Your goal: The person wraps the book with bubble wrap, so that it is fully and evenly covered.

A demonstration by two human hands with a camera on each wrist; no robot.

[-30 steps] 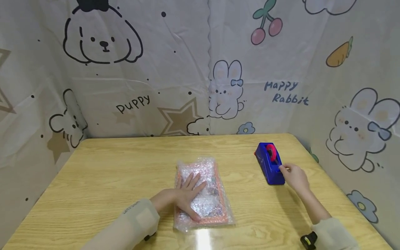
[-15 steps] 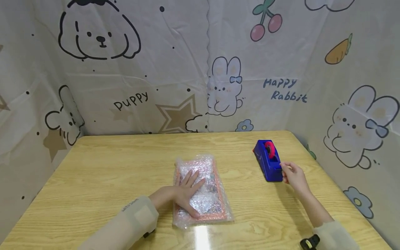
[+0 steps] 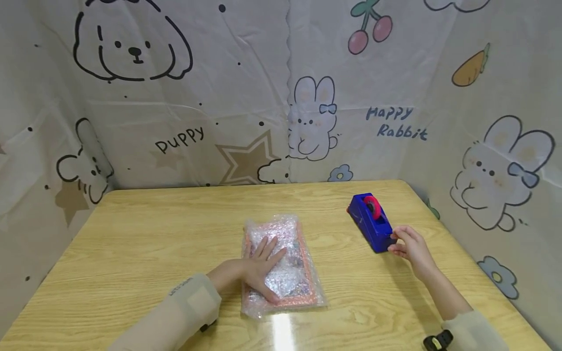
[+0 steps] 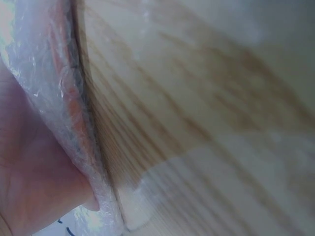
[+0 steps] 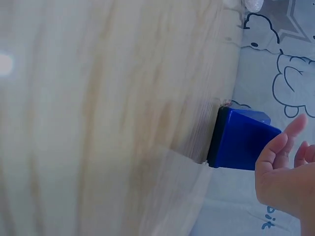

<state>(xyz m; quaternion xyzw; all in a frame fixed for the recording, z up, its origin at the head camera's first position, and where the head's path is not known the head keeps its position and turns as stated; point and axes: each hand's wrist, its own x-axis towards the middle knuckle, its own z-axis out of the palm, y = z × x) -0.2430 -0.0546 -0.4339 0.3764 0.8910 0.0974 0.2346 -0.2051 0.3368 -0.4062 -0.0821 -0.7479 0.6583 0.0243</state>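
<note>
A flat, orange-bordered item sealed in bubble wrap (image 3: 287, 273) lies on the table. My left hand (image 3: 260, 275) rests on it with spread fingers, palm down. In the left wrist view, the hand's edge (image 4: 39, 167) presses close along the wrap's side. A blue tape dispenser (image 3: 371, 226) with a red-cored roll (image 3: 373, 207) stands to the right. At its front end, my right hand (image 3: 414, 253) pinches the tape end with thumb and index finger; the clear tape hardly shows. In the right wrist view, the fingers (image 5: 278, 145) overlap the dispenser's upper edge, the other fingers curled.
The wooden table (image 3: 175, 234) meets a patterned cloth backdrop (image 3: 246, 97) at the back and both sides. A dark band (image 3: 439, 340) sits at the right wrist. Light glares off the table front.
The dispenser has turned slightly, its back end swinging left. My right hand has shifted a little at its front end, its lower fingers opening out somewhat. The left hand stays on the bubble wrap.
</note>
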